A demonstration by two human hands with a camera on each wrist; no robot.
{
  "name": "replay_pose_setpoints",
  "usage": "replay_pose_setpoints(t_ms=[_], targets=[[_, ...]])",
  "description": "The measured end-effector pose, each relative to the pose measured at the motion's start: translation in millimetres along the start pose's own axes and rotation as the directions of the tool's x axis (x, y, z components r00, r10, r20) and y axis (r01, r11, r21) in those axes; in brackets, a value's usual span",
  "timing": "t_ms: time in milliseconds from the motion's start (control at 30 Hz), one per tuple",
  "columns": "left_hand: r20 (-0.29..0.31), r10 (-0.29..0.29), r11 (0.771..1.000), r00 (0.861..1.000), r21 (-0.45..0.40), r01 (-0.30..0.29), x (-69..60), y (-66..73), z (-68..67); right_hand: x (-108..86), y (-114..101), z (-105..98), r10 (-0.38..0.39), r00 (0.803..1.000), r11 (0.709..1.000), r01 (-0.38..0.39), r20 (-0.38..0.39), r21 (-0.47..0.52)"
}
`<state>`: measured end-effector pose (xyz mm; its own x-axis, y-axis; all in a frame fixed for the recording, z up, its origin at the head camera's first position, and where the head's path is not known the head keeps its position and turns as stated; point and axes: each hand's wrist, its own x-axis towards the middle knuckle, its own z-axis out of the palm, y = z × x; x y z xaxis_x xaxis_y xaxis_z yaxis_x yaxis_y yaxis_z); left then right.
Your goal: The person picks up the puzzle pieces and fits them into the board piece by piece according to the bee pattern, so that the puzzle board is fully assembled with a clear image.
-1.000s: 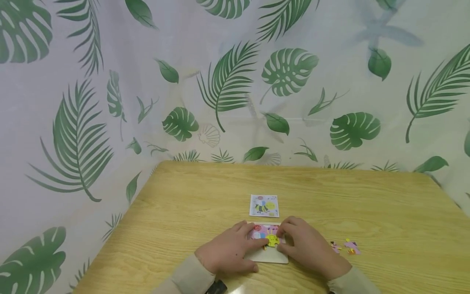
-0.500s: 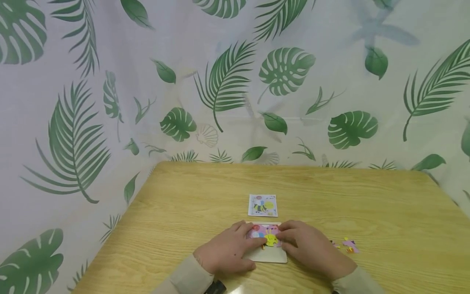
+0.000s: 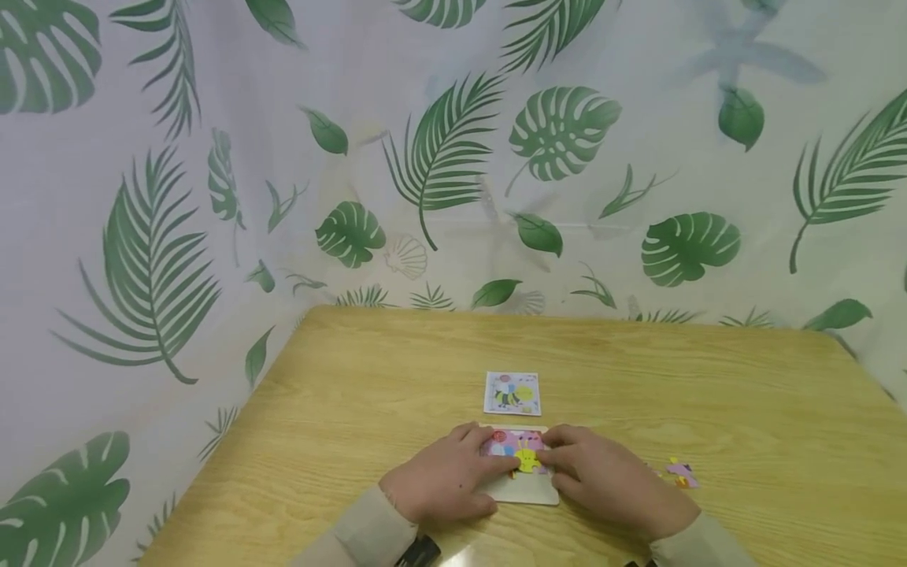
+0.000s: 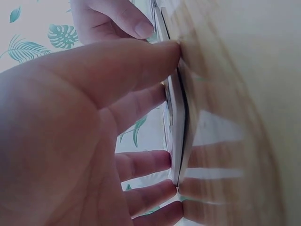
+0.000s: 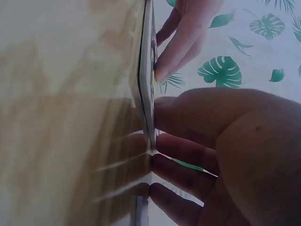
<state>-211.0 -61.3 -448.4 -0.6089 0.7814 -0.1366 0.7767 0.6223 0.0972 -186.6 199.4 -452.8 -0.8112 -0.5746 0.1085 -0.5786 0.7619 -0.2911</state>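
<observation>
A pale puzzle board (image 3: 524, 493) lies on the table, its upper part covered by joined pink and yellow pieces (image 3: 526, 459). The left hand (image 3: 446, 476) rests on the board's left side, fingers extended, one fingertip on the yellow piece. From the right, the right hand (image 3: 612, 479) touches the pieces and the board's right edge with its fingertips. In the left wrist view, the left hand (image 4: 70, 108) has its thumb and fingertips along the edge of the board (image 4: 177, 117). The right wrist view has the right hand (image 5: 225, 141) with its thumb against the board (image 5: 147, 80).
A square picture card (image 3: 512, 394) with a bee on it lies just behind the board. Loose puzzle pieces (image 3: 683, 472) lie to the right of the right hand, partly hidden by it. A leaf-patterned curtain (image 3: 453, 236) hangs behind the wooden table (image 3: 340, 378).
The right hand's fingers have straightened somewhat and settled at the right side of the pieces, the hand shifting slightly right. The left hand has stayed in place on the board.
</observation>
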Motion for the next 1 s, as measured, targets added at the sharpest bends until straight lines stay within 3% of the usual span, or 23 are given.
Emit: replay_pose_setpoints(t_ms=[367, 600, 833, 1000], targets=[[0.015, -0.007, 1.0, 1.0, -0.013, 0.008, 0.3, -0.5, -1.8, 0.4, 3, 3, 0.07, 0.997, 0.997, -0.072, 0.045, 0.036], [0.011, -0.002, 1.0, 1.0, -0.01, 0.002, 0.1, -1.5, -3.4, -0.5, 4, 2, 0.002, 0.999, 1.0, -0.002, 0.037, 0.01], [0.021, -0.024, 0.994, 0.999, -0.11, 0.026, -1.1, -5.8, -1.3, -5.7, 15, -6, 0.062, 0.989, 0.979, -0.086, 0.134, 0.186], [0.035, -0.012, 0.989, 0.999, -0.146, 0.017, -1.0, -10.4, -0.6, -10.0, 17, -4, 0.022, 0.991, 0.986, -0.043, 0.128, 0.163]])
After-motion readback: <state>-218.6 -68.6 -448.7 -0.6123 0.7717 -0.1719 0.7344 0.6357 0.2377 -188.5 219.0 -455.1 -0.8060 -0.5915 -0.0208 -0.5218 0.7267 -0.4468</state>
